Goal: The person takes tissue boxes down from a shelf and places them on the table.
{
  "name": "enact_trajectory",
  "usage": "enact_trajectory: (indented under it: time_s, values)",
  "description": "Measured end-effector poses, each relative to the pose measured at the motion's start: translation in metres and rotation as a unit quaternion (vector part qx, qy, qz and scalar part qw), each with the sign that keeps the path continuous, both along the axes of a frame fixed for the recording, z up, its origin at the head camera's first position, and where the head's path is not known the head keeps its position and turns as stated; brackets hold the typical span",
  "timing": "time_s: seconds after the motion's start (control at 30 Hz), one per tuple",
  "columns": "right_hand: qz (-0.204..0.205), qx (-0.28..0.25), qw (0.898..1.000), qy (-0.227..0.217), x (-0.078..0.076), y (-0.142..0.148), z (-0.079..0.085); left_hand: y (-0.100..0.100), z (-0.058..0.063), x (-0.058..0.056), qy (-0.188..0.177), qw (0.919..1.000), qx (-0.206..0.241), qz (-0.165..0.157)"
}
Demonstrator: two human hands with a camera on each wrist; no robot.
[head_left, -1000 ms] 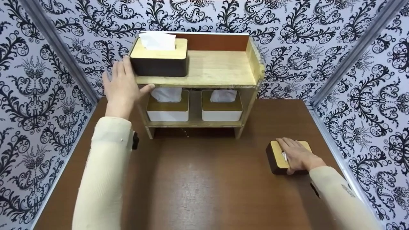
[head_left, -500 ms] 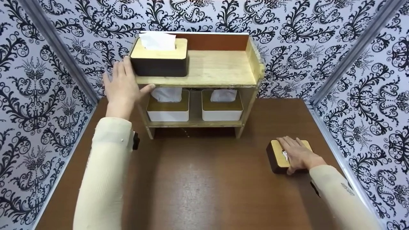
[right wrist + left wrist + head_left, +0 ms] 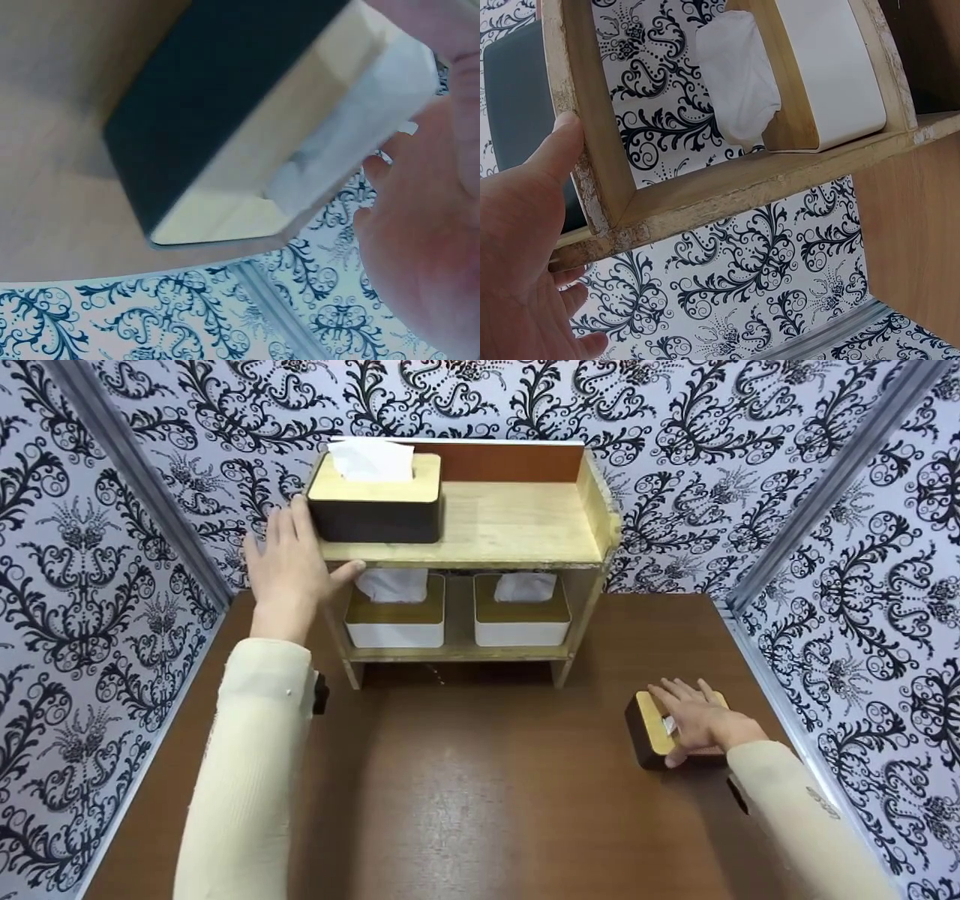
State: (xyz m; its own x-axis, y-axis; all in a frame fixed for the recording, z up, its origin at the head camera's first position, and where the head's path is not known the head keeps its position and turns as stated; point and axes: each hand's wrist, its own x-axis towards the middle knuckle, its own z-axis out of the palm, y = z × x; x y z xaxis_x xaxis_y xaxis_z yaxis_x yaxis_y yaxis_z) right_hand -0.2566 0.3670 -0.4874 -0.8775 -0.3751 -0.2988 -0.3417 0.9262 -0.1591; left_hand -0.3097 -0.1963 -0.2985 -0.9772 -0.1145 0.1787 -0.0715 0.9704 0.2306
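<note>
My left hand [image 3: 289, 566] grips the upper left corner of a small wooden shelf [image 3: 517, 521]. In the left wrist view the thumb lies on the worn front edge of the shelf, with the other fingers around its outer side. Beside that hand, a dark tissue box [image 3: 375, 520] with a wooden lid and a white tissue sticking up stands on the top board. Over at the right, my right hand [image 3: 701, 720] hovers with spread fingers above another dark tissue box [image 3: 217, 112] on the table. The right wrist view shows its white tissue between lid and palm.
Two white tissue boxes with wooden lids, a left one [image 3: 396, 634] and a right one [image 3: 523, 632], stand on the lower board. The brown table [image 3: 480, 780] is enclosed by patterned walls [image 3: 847, 525] and metal corner posts [image 3: 817, 495].
My right hand has risen slightly off the tissue box on the table, its fingers spreading and the thumb moving a little left. The left hand keeps its hold on the shelf.
</note>
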Motion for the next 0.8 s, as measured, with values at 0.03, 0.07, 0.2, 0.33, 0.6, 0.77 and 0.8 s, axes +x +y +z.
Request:
enact_trajectory:
  time_s: [0.03, 0.07, 0.2, 0.33, 0.6, 0.77, 0.8]
  values:
    - [-0.002, -0.007, 1.0, -0.004, 0.0, -0.002, 0.003, 0.0, 0.0, 0.0, 0.001, 1.0, 0.0, 0.0]
    - [-0.003, -0.013, 1.0, -0.005, -0.001, -0.004, 0.006, 0.0, 0.001, 0.0, 0.0, 1.0, -0.001, 0.0]
    - [-0.004, -0.027, 1.0, -0.005, -0.001, -0.016, 0.02, 0.0, 0.0, 0.0, 0.001, 1.0, -0.001, -0.002]
    - [0.011, -0.024, 1.0, 0.001, -0.003, -0.029, 0.03, -0.001, -0.001, 0.0, 0.001, 1.0, -0.007, -0.003]
    - [0.032, -0.023, 0.999, -0.004, -0.007, -0.056, 0.049, -0.001, -0.002, -0.002, -0.002, 1.0, -0.008, -0.005]
    - [0.051, -0.011, 0.999, 0.011, -0.007, -0.076, 0.064, -0.002, -0.002, -0.002, -0.007, 0.9999, -0.012, -0.005]
    - [0.056, -0.009, 0.998, 0.013, -0.007, -0.08, 0.067, -0.002, -0.002, -0.002, -0.007, 0.9999, -0.013, -0.006]
